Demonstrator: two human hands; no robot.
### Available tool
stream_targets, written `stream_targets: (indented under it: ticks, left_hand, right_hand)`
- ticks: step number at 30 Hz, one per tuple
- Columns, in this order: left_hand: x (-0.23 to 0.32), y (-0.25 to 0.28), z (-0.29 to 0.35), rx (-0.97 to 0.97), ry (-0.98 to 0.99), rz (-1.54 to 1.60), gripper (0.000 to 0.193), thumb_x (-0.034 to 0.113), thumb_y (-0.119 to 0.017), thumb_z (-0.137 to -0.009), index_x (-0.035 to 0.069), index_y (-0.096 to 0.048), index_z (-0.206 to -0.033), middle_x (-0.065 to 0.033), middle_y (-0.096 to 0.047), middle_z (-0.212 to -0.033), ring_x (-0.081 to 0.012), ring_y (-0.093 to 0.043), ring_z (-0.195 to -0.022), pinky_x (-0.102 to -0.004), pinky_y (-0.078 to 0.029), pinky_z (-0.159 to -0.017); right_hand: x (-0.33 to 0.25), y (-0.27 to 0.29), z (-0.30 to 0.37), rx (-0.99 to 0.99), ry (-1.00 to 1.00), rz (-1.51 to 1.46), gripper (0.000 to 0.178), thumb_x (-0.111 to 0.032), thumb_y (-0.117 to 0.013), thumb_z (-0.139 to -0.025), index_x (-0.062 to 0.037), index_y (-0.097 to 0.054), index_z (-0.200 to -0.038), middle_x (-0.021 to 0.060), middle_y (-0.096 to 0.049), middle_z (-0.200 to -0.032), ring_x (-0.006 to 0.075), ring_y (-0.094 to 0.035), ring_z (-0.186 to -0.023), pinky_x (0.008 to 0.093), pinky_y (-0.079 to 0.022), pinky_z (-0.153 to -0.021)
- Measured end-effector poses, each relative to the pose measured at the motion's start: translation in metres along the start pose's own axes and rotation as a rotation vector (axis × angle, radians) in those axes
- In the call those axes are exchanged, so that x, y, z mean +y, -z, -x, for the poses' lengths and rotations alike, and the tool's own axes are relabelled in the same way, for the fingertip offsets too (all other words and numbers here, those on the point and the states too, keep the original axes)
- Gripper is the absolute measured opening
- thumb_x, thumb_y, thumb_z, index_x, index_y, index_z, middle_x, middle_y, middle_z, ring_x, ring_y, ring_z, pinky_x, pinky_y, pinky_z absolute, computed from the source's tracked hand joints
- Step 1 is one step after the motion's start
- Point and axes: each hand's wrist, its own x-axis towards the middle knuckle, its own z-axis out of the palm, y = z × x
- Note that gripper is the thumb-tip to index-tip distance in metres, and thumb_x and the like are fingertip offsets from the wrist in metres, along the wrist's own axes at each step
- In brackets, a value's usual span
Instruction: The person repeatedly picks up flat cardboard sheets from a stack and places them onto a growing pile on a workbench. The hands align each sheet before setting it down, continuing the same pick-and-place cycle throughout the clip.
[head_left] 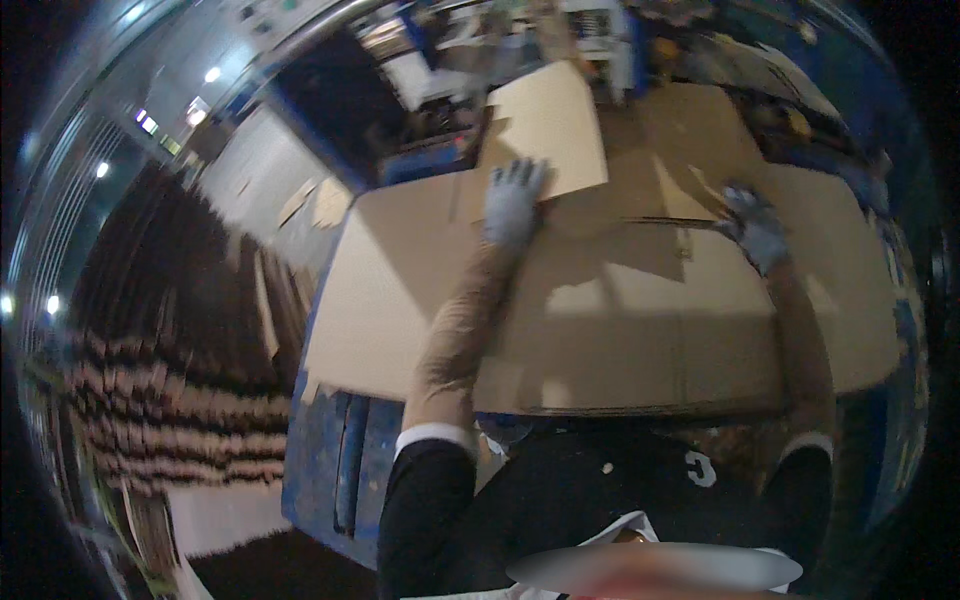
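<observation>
A large brown cardboard sheet (600, 350) with creases and cut flaps lies in front of me. My left hand (513, 203), in a grey glove, rests with its fingers spread on the near left corner of a pale, sunlit-looking flap (550, 130) at the sheet's far side. Over on the right, my gloved right hand (757, 228) has its fingers curled at the edge of a darker cardboard flap (700, 130), beside a narrow slot. Its fingertips are blurred, with the thumb and fingers on either side of the flap's edge.
Under the sheet is a blue metal machine table (330, 470). Stacked cardboard (180, 410) stands at the left, near loose scraps (328, 203) on the floor. Blue machine parts (345, 100) rise beyond the sheet, and cluttered equipment fills the far right.
</observation>
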Motion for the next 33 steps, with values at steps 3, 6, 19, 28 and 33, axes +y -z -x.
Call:
stream_targets:
  ticks: [3, 6, 19, 28, 33]
  left_hand:
    - [0.006, 0.008, 0.007, -0.111, 0.325, -0.195, 0.065, 0.029, -0.050, -0.089, 0.006, -0.026, -0.144, -0.0205, -0.039, -0.141, -0.0383, -0.036, -0.131, -0.0537, -0.026, -0.108]
    - [0.001, 0.052, 0.055, 0.035, 0.448, 0.052, 0.071, 0.032, -0.055, -0.088, 0.003, -0.024, -0.144, -0.0247, -0.035, -0.142, -0.0414, -0.034, -0.132, -0.0537, -0.024, -0.108]
    - [-0.047, 0.174, 0.271, 0.228, 1.575, 0.184, 0.090, 0.044, -0.060, -0.082, -0.014, -0.022, -0.139, -0.0387, -0.030, -0.139, -0.0463, -0.031, -0.132, -0.0430, -0.027, -0.109]
    - [-0.079, 0.221, 0.251, 1.059, 1.207, 0.984, 0.049, 0.010, -0.061, -0.082, -0.008, -0.041, -0.123, -0.0166, -0.055, -0.114, -0.0249, -0.053, -0.110, -0.0343, -0.042, -0.094]
    - [-0.079, 0.264, 0.205, 1.235, 0.686, 1.267, 0.050, 0.005, -0.064, -0.081, -0.006, -0.039, -0.123, -0.0143, -0.057, -0.105, -0.0256, -0.058, -0.094, -0.0406, -0.046, -0.086]
  right_hand:
    - [-0.013, 0.005, 0.014, 0.145, 0.049, 0.152, 0.048, -0.031, -0.064, -0.085, -0.0081, -0.053, -0.127, 0.0177, -0.049, -0.133, 0.0372, -0.049, -0.118, 0.0452, -0.040, -0.099]
    - [-0.007, 0.035, 0.054, -0.242, -0.380, 0.132, 0.040, -0.015, -0.061, -0.085, -0.0093, -0.055, -0.124, 0.0188, -0.047, -0.135, 0.0343, -0.050, -0.119, 0.0424, -0.040, -0.103]
    - [0.083, 0.050, 0.276, 0.025, -1.042, 0.058, 0.055, -0.049, -0.045, -0.092, -0.0081, -0.057, -0.126, 0.0131, -0.062, -0.121, 0.0298, -0.060, -0.106, 0.0428, -0.046, -0.089]
    - [0.116, 0.015, 0.279, 0.456, -1.140, -0.067, 0.045, -0.031, -0.048, -0.092, -0.0134, -0.049, -0.133, 0.0186, -0.061, -0.117, 0.0353, -0.060, -0.103, 0.0447, -0.048, -0.086]
    - [0.154, 0.014, 0.266, 0.780, -0.925, 0.114, 0.046, -0.020, -0.050, -0.091, -0.0158, -0.045, -0.137, 0.0205, -0.060, -0.115, 0.0382, -0.059, -0.101, 0.0456, -0.050, -0.084]
